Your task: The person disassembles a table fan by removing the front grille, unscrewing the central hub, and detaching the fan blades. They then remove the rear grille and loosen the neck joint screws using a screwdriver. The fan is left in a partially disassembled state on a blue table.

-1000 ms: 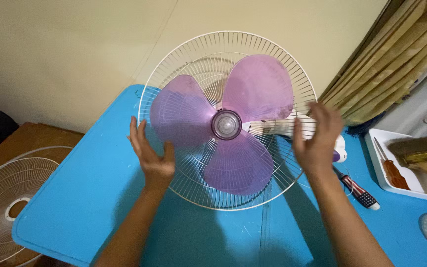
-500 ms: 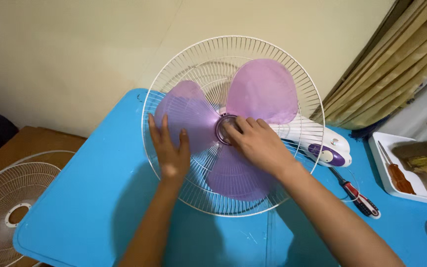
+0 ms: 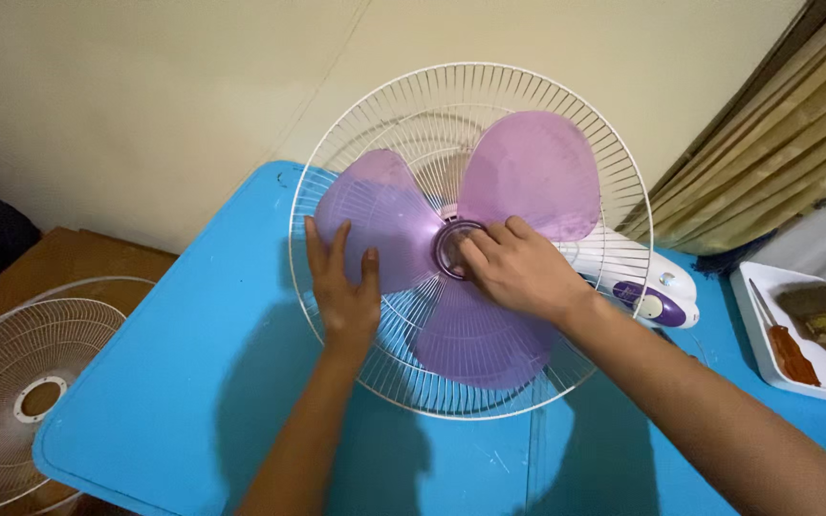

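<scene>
Left hand (image 3: 344, 291) spread flat, gripping nothing, steadying the purple fan blade (image 3: 375, 225) at nine o'clock inside the white rear grille (image 3: 475, 401) on the blue bench (image 3: 193, 382), right hand (image 3: 518, 268) closed on the hub cap (image 3: 453, 248); best turned squarely, blade kept from spinning.

Plain cream wall (image 3: 145, 96) behind; blue table (image 3: 193, 382) in front; tan pleated curtain (image 3: 767, 143) at right; brown wooden surface (image 3: 59, 263) lower left; dim warm light.
</scene>
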